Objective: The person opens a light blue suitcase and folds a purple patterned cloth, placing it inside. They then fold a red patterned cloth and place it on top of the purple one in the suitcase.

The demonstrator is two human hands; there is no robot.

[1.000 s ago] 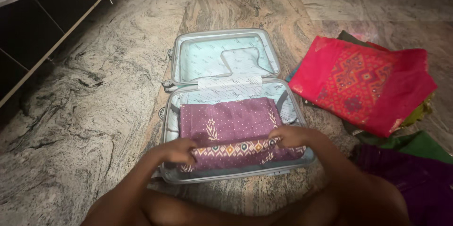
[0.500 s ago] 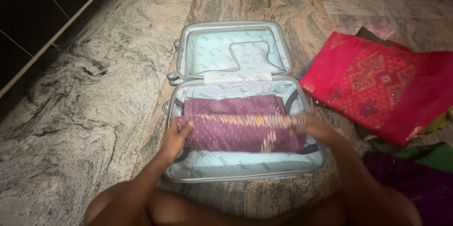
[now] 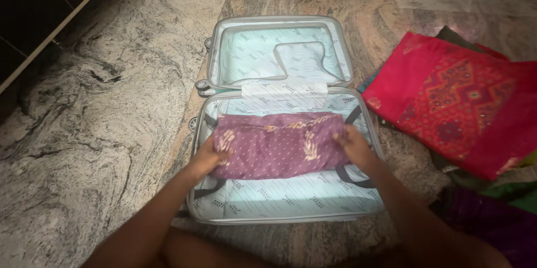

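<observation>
Beside the suitcase, red cloth pile, dark cabinet

Beneath you: polished stone floor, grey and tan swirled veining. Open suitcase lies flat on floor directly ahead of you, both halves lined pale blue, small wheels on its left side. To your right, pile of folded cloth on floor: red patterned cloth on top, green cloth and dark purple cloth nearer you. Dark furniture base stands on floor, far left corner.
</observation>
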